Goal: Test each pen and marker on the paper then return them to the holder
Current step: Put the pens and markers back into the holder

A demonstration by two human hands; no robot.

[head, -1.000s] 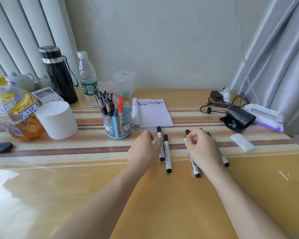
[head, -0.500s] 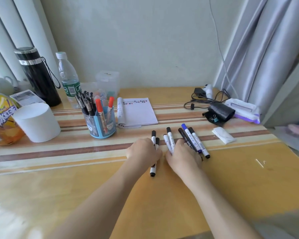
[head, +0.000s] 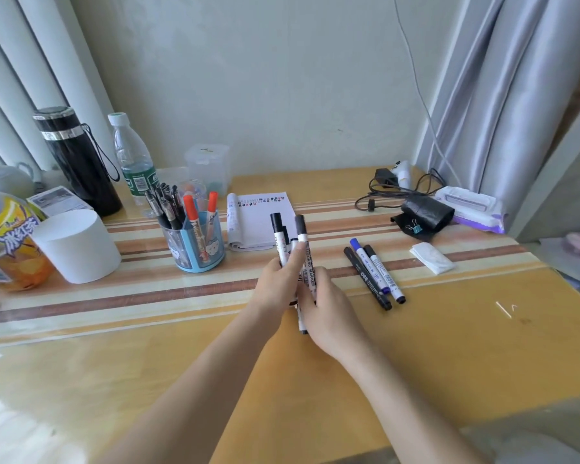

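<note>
- Head view shows what just changed: half a second ago your hands lay flat on the markers on the tabletop (head: 416, 380); now both hands have lifted a bunch of markers (head: 290, 244) off it.
- Your left hand (head: 277, 284) has its grip closed round the bunch, caps pointing up. Your right hand (head: 329, 313) is closed on the lower ends of the same bunch.
- I think this means these ones are tested and are going back to the holder (head: 198, 246).
- The holder stands just left of your hands. It is already quite full of pens (head: 166, 207) and two red markers (head: 191, 209), so the bunch may be hard to push in.
- The paper (head: 262, 217) lies behind the bunch, with small marks along its top.
- Three more markers (head: 374, 274) lie on the tabletop to your right, side by side. They have to go back too.
- A white cup (head: 76, 246), bottles and a cable sit further off and are not in your way.
</note>
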